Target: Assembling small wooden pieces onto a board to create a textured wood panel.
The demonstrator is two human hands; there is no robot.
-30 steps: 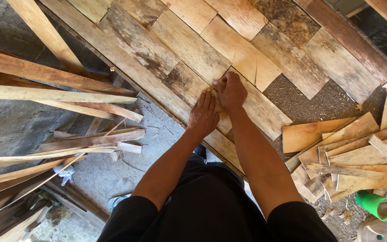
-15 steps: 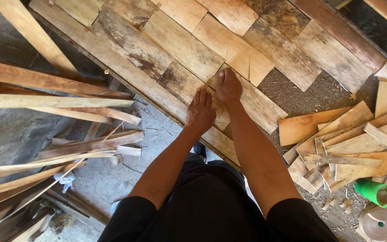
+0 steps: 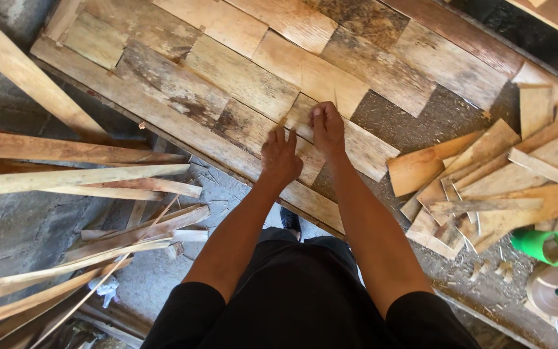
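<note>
Wood plank (image 3: 363, 145) flat on workbench (image 3: 163, 119), fitted among other short boards; left hand (image 3: 280, 155) pressed on it, fingers extended, grasping nothing; right hand (image 3: 328, 128) just beside, fingertips curled down onto plank edge. Right: loose offcuts (image 3: 485, 187), green cup (image 3: 540, 245)

grey concrete floor (image 3: 27, 226), daylight

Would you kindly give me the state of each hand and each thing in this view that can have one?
left hand: flat, fingers spread, pressing on a wooden piece.
right hand: fingers bent, on the same piece's upper edge.
wooden piece: flat, laid among the panel's rows.
wooden panel: partly covered, bare patch to the right.
offcut pile: loose, overlapping.
green cup: on its side.
long slats: scattered, off the panel.
</note>
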